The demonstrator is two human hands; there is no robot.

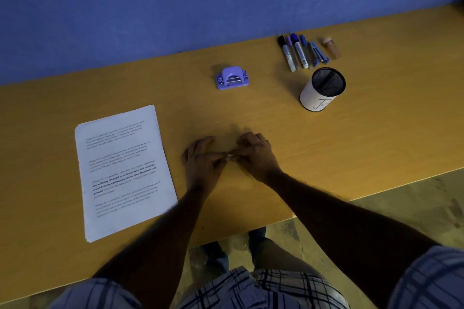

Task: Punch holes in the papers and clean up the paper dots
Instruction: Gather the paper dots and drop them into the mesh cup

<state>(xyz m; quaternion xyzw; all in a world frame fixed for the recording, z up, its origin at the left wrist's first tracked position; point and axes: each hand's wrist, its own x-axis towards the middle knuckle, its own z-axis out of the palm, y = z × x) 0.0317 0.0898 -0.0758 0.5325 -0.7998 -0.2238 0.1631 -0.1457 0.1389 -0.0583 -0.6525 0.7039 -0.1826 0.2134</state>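
Note:
A stack of printed papers lies flat on the yellow table, left of my hands. The purple hole punch stands further back, apart from both hands. My left hand rests palm down on the table with its fingers stretched to the right. My right hand meets it fingertip to fingertip, fingers curled, and pinches small white paper dots at the point where the two hands touch. How many dots there are is too small to tell.
A black mesh cup with a white paper wrap stands at the back right. Behind it lie several markers, a blue stapler and a small brown bottle. A blue wall borders the table's far edge.

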